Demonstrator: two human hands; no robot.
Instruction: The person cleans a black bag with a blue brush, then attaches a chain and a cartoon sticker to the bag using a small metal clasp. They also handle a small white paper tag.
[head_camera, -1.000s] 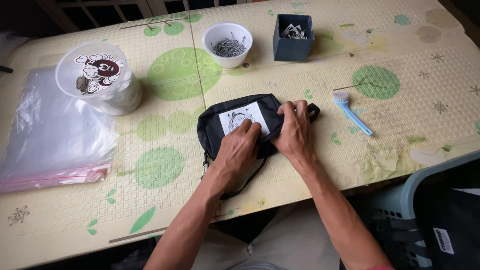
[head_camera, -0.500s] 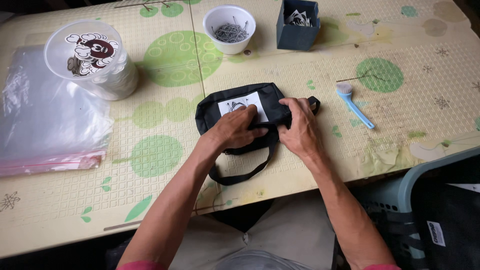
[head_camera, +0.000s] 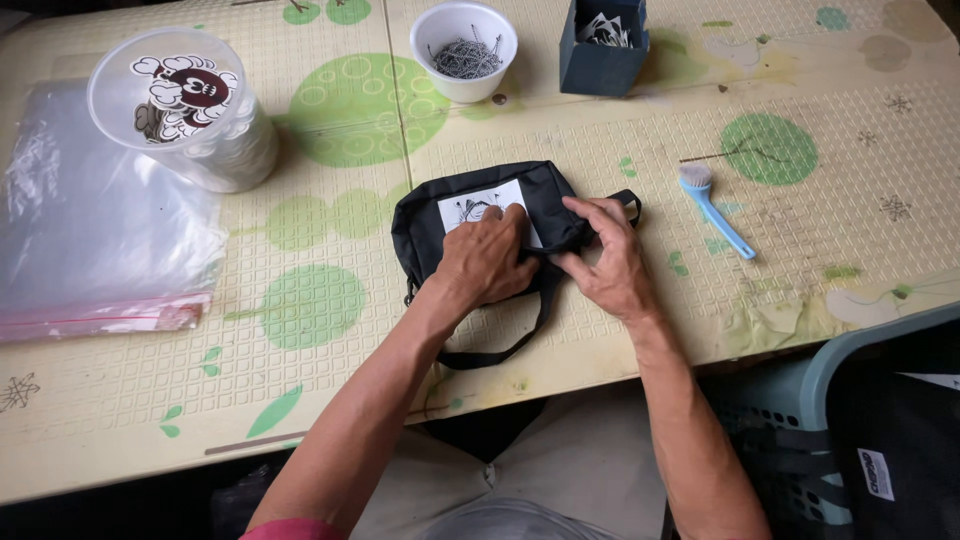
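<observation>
A small black pouch bag (head_camera: 470, 215) with a white printed patch (head_camera: 478, 207) lies flat on the patterned table (head_camera: 330, 330), near its front edge. The left hand (head_camera: 487, 262) rests on it with fingers bent and pressing down, and the right hand (head_camera: 604, 260) pinches the right end of the bag with curled fingers. A blue brush (head_camera: 714, 209) lies to the right, apart from the bag, and a white bowl of metal pins (head_camera: 464, 50) stands behind.

Soft even daylight, sharp focus
</observation>
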